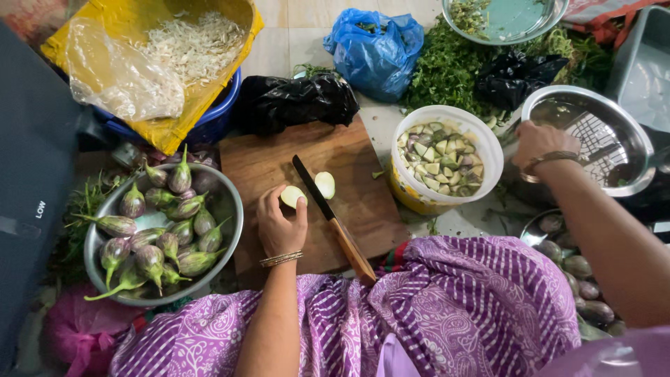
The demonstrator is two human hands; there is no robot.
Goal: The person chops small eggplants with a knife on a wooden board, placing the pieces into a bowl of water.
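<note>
My left hand [279, 222] rests on a wooden cutting board [265, 164] and pinches a pale halved brinjal piece [292, 195]. A second cut half [324, 184] lies just beyond it on the board. A knife [328, 213] with a black blade and wooden handle lies diagonally on the board to the right of my left hand, untouched. My right hand [541, 143] reaches to the far right and grips the rim of a steel bowl [593, 105] that holds a wire rack. A white bucket [492, 150] of cut brinjal pieces stands between the hands.
A steel basin [234, 209] of whole purple-green brinjals sits left of the board. More brinjals lie in a dish [534, 230] at lower right. Black bags [293, 101], a blue bag [373, 49], leafy greens [447, 70] and a yellow-lined blue tub [209, 126] crowd the far side.
</note>
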